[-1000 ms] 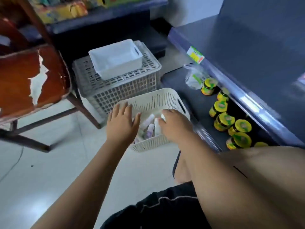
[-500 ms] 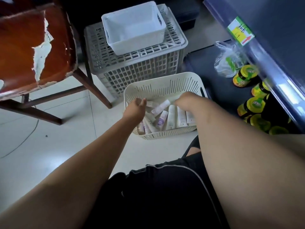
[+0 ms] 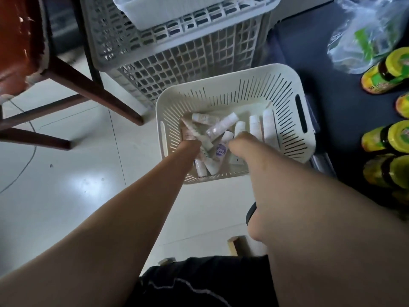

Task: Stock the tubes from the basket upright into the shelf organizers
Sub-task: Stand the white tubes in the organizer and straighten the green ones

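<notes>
A cream slotted basket (image 3: 223,76) stands on the floor in front of me, with several white and pink tubes (image 3: 221,127) lying loose in its bottom. Both my arms reach straight down into it. My left hand (image 3: 190,147) is among the tubes at the basket's left side, and my right hand (image 3: 241,141) is among those in the middle. From above I see only wrists and knuckles. The fingers are hidden, so I cannot make out whether either hand holds a tube. A white organizer bin (image 3: 168,12) sits on a grey crate (image 3: 177,60) behind the basket.
A wooden chair with a worn red seat (image 3: 20,41) stands at the left, one leg (image 3: 95,91) slanting toward the basket. At the right, a dark low shelf (image 3: 309,52) carries yellow-lidded jars (image 3: 385,72) and a clear plastic bag (image 3: 365,34). Pale tiled floor lies left of the basket.
My head has tipped further down and closer. Both hands have sunk from the basket's rim deeper among the tubes.
</notes>
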